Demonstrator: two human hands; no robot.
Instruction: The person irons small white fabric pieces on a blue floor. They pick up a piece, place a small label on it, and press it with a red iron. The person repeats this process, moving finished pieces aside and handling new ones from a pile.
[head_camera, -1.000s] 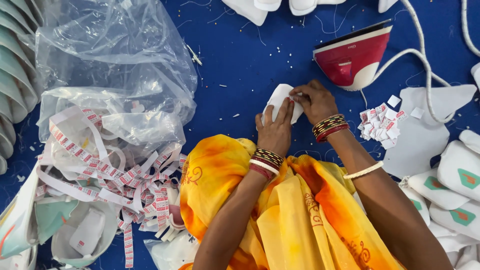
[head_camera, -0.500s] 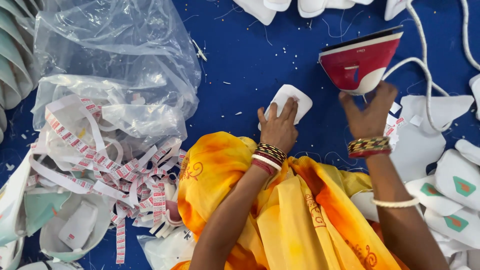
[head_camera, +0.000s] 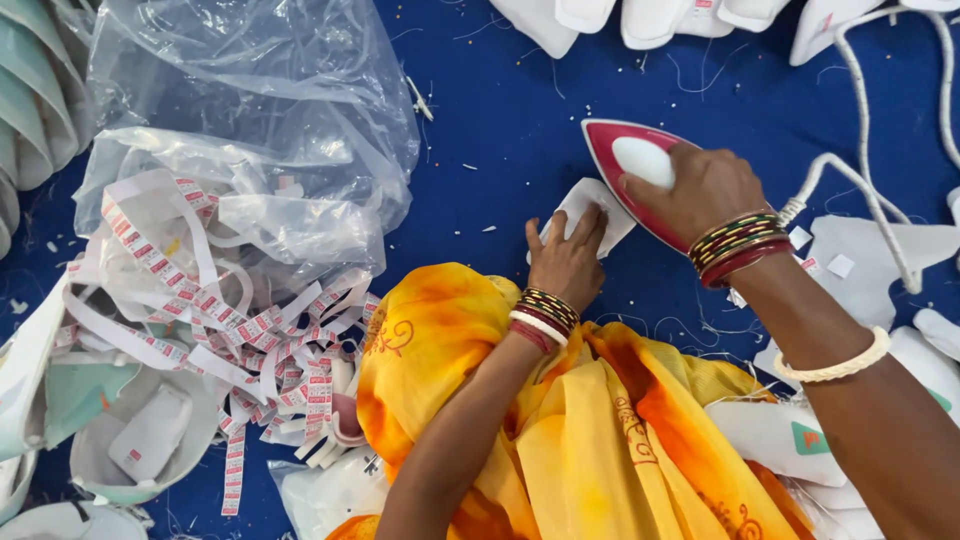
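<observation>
Red-and-white iron (head_camera: 640, 185) now sits flat on the blue bench (head_camera: 520, 110) w/ its tip on the white fabric piece (head_camera: 588, 212), right hand (head_camera: 700, 190) clenched round its white handle; 0.5 s ago the iron stood upright farther right & that hand was only reaching for it. Left hand (head_camera: 566, 262) still presses the fabric piece flat w/ fingers spread, gripping nothing, just near of centre. Clear plastic bag (head_camera: 250, 120) & striped label strips (head_camera: 230, 330) lie unchanged at left.
</observation>
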